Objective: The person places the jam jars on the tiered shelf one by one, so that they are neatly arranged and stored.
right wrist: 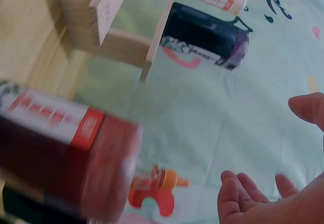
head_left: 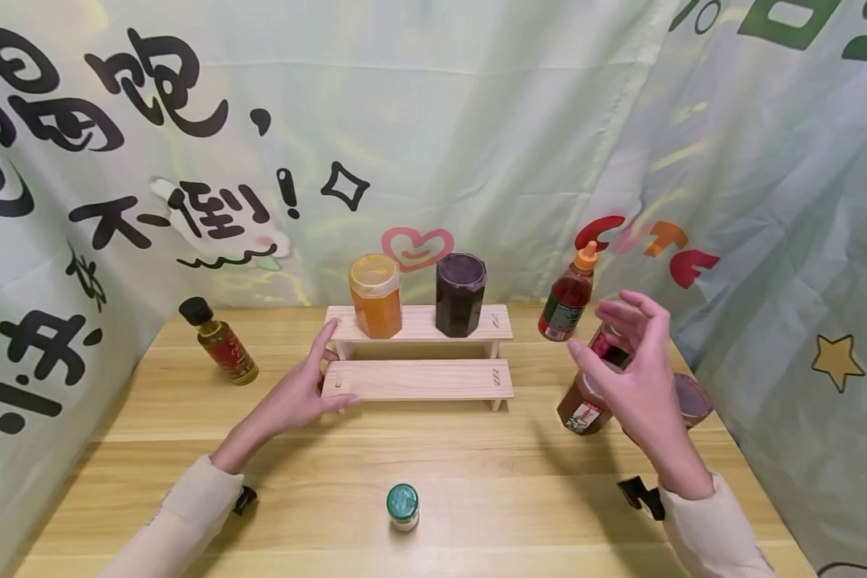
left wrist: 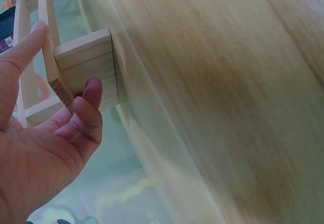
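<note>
My left hand (head_left: 299,395) grips the left end of a two-step wooden rack (head_left: 419,380). In the left wrist view, its thumb lies along the board's edge while the fingers curl round the other side. On the rack's upper step stand a jar of orange contents (head_left: 378,311) and a jar of dark purple contents (head_left: 460,299). My right hand (head_left: 643,381) is raised at the right, fingers apart and loosely bent, holding nothing. It overlaps a dark red jar (head_left: 584,408) in the head view; the right wrist view shows a large labelled jar (right wrist: 50,133) apart from the fingers.
A red sauce bottle (head_left: 567,305) with an orange nozzle stands right of the rack. Another jar (head_left: 694,399) is partly hidden behind my right wrist. A black-capped oil bottle (head_left: 224,349) stands at the left, and a small green-lidded shaker (head_left: 403,507) near the front. Printed cloth (head_left: 477,120) hangs behind.
</note>
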`<state>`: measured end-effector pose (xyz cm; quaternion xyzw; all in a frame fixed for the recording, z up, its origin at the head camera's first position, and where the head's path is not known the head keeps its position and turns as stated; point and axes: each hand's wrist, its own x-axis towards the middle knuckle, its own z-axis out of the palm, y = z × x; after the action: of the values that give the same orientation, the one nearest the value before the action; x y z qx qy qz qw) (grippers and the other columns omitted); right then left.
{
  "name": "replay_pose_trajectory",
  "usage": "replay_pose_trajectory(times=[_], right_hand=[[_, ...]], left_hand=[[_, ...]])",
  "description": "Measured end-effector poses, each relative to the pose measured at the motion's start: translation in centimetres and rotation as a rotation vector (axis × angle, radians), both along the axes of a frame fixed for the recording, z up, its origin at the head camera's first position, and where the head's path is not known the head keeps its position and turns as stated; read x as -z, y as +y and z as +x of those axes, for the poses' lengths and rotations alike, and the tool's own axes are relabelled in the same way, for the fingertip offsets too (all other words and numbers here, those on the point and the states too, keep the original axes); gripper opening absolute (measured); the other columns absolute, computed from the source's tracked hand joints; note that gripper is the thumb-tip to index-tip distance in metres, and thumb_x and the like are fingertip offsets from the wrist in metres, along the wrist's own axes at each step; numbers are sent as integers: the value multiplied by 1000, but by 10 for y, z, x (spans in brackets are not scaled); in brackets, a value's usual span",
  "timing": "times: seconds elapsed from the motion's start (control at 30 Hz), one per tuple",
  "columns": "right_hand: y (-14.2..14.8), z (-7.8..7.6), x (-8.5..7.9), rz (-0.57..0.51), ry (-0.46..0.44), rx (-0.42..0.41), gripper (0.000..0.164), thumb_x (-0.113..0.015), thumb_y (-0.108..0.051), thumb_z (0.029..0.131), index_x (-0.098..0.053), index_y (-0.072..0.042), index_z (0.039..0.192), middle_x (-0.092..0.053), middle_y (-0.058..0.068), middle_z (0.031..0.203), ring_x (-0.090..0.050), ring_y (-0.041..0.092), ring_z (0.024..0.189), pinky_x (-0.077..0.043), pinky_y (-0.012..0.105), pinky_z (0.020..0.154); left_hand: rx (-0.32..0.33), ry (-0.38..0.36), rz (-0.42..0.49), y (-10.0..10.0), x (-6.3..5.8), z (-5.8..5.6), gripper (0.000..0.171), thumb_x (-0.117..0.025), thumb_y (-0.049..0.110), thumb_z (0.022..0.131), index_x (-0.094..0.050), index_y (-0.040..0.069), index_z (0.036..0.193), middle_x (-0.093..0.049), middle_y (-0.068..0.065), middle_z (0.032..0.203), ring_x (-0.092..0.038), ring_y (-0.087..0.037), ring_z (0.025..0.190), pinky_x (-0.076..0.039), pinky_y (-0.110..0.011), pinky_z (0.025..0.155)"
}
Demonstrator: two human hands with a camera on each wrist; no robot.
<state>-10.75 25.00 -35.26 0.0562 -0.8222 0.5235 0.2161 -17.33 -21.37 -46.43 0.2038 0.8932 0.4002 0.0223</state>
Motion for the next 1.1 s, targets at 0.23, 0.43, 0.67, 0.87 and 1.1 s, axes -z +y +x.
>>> replay_pose_trajectory(times=[0.23,0.43,0.67,0.87,1.1], right_hand=[[29,18,10,67,11,100,70,-84,-6,96,-47,-10,155,-56,4,148,-55,9,133,-41,16,103],[51,25,25,23,6,182,71,-83,0,93,-48,-10,154,-56,-6,143,-55,6,132,-42,13,102],[77,40,43,1,10,281,67,-83,3,91,-56,-10,151,-60,-7,142,-55,9,133,-39,13,106],[97,48,59,41,-98,333,72,-86,-7,93,-52,-15,156,-54,0,151,-48,4,135,-34,9,109],[116,51,75,121,-169,255,92,-90,-11,92,-36,-12,166,-43,20,157,-44,7,133,-31,3,103]], left_hand=[[3,11,2,0,-2,-2,130,-95,33,89,1,25,177,-63,-22,132,-69,-17,78,-58,-37,67],[-8,13,14,0,-4,-1,130,-96,30,89,0,26,177,-62,-21,131,-68,-16,75,-58,-35,66],[-20,-13,7,-1,-3,3,130,-96,31,89,0,27,177,-61,-21,132,-67,-18,71,-57,-34,61],[-35,-10,-15,-1,-4,5,131,-96,33,88,0,30,177,-62,-21,134,-68,-18,72,-56,-34,62],[-36,-14,-16,1,-3,4,132,-97,35,87,0,30,177,-62,-20,135,-68,-17,71,-56,-34,61]])
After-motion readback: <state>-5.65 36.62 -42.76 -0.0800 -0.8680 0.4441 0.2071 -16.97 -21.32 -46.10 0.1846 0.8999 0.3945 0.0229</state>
